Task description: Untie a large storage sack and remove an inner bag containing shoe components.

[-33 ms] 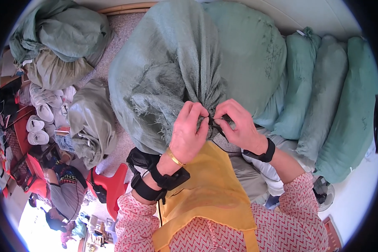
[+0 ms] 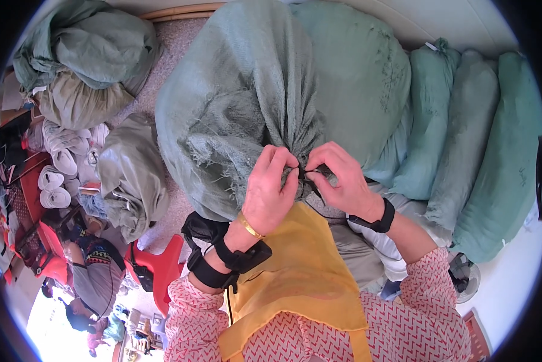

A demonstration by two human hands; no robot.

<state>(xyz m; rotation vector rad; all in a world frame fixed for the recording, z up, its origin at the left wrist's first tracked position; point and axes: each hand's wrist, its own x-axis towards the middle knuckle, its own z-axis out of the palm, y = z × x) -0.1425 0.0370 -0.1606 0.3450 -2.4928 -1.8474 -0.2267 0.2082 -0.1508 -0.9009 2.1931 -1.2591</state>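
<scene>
Hardly anything has shifted: the left hand (image 2: 268,188) and right hand (image 2: 344,182) both pinch a thin dark cord (image 2: 303,171) against the gathered green sack (image 2: 235,78), bulging toward eleven o'clock; the cord's ends are hard to make out.

Off-white wall (image 2: 458,27) across top & upper R, w/ tan pole-like strips (image 2: 186,12) at far edge of speckled grey flr (image 2: 177,51). Red plastic seat (image 2: 170,274) on flr, lower L, nr a 2nd red chair (image 2: 49,241), partly hidden, further L. V. bright patch (image 2: 45,329) of light, lower L, detail blown out; reddish-brown slatted item (image 2: 478,338) low R, type unclear.
</scene>
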